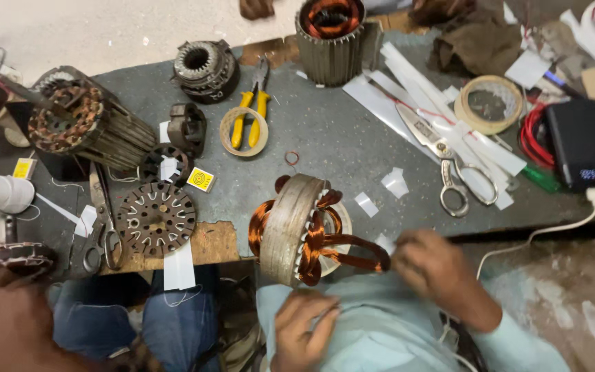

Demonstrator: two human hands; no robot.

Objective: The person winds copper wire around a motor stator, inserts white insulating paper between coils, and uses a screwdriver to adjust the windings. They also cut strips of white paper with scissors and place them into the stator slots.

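Copper coils (pixel 315 238) looped through grey stator (pixel 285 231) | right hand (pixel 432 265) pinching coil end

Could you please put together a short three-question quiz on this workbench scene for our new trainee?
1. True or false: the silver scissors lie on the white paper strips.
2. What lies inside the small beige tape ring?
A. a red wire loop
B. yellow-handled pliers
C. a screwdriver
3. Which hand touches the copper winding of the grey metal stator?

Key:
1. True
2. B
3. The right hand; the left hand rests lower, apart from it.
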